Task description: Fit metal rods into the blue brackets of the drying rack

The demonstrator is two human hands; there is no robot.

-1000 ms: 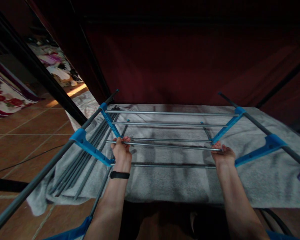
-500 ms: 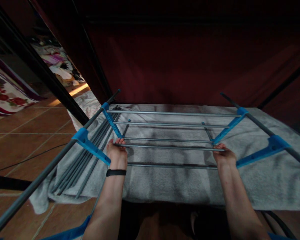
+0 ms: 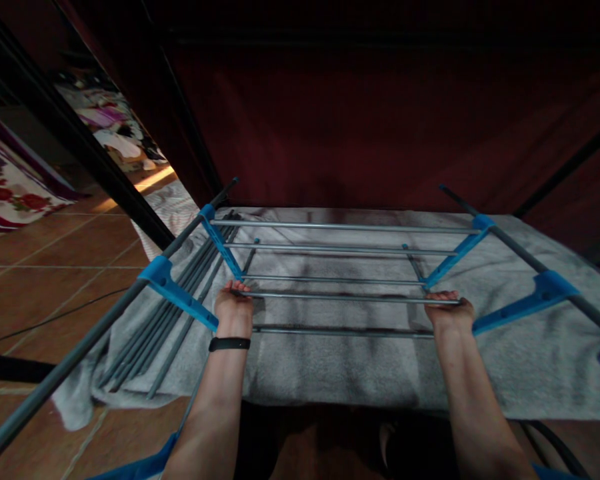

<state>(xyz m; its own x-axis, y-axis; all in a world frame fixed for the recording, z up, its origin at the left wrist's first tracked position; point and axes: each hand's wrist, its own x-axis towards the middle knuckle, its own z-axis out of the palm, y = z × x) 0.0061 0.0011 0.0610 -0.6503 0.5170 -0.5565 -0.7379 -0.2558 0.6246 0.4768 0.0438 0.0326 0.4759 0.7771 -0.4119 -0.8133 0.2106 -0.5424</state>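
Over the towel (image 3: 340, 373), rod (image 3: 340, 297) crosswise (2 hands gripping).

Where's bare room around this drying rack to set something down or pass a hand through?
Free: grey towel right of the right hand, below the blue bracket; towel strip between both forearms; tiled floor at left. A hand fits between the middle rails. Crowded: loose rods beside the left hand; both grips shut on the near rail.

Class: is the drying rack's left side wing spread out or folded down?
Folded down: the left wing's rods slope toward the grey towel.
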